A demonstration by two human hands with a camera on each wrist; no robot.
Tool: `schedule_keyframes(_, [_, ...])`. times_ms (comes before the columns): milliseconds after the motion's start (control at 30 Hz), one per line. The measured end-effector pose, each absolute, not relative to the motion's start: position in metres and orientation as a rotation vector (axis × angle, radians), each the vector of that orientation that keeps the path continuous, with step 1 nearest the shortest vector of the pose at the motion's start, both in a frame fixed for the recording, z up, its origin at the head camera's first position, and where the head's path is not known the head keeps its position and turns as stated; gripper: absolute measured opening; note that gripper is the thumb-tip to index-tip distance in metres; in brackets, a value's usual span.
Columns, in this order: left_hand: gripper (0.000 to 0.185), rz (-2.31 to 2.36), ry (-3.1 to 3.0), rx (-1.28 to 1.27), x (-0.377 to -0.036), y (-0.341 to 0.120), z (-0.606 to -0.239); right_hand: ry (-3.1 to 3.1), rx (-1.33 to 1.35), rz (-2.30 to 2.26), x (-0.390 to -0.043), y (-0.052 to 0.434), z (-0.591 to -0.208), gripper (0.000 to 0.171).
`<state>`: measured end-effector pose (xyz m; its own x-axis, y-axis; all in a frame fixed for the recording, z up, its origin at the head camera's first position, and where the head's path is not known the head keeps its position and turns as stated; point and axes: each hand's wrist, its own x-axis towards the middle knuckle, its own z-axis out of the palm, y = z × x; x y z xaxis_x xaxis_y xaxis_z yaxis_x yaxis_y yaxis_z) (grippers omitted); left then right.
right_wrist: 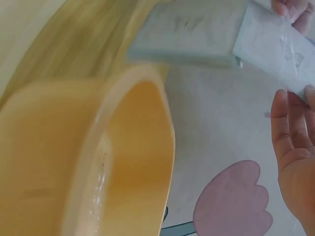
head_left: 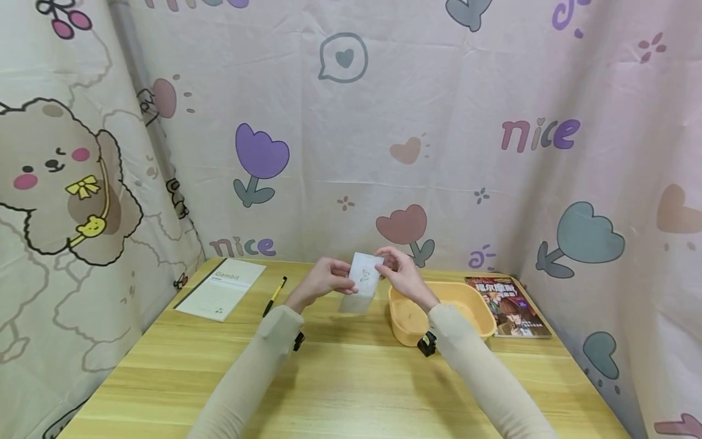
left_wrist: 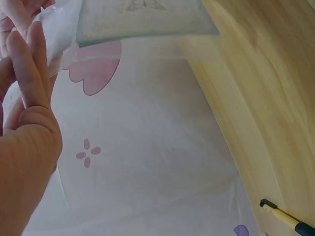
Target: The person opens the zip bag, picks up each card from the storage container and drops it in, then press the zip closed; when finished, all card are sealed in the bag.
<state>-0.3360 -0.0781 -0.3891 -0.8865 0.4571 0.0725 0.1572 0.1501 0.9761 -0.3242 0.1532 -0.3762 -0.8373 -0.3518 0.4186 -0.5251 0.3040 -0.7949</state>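
Both hands hold a small pale packet (head_left: 364,277) in a clear plastic wrapper above the wooden table (head_left: 340,378). My left hand (head_left: 342,277) grips its left edge, and my right hand (head_left: 388,263) pinches its top right corner. In the left wrist view my left hand (left_wrist: 27,73) has its fingers against the crinkled wrapper (left_wrist: 59,27), with the pale green body of the packet (left_wrist: 142,17) beyond. The right wrist view shows the packet (right_wrist: 192,32) and its wrapper (right_wrist: 275,49), with my right hand (right_wrist: 295,142) beside the wrapper.
A yellow plastic basin (head_left: 482,311) sits under my right forearm and fills the right wrist view as the basin (right_wrist: 74,162). A magazine (head_left: 507,305) lies to its right. A notebook (head_left: 222,289) and a pen (head_left: 274,296) lie at the back left. Printed curtains enclose the table.
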Motion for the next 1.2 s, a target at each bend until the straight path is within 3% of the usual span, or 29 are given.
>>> schedule_keyframes(467, [0.031,1.808,2.161,0.648,-0.337,-0.079,-0.390,-2.415,0.856,1.315,-0.344,0.151,-0.397,0.017])
schedule_keyframes(1200, [0.039,1.837,2.151,0.626,-0.338,-0.082,-0.393,-2.505,0.910,1.243,-0.339,0.164,-0.398,0.014])
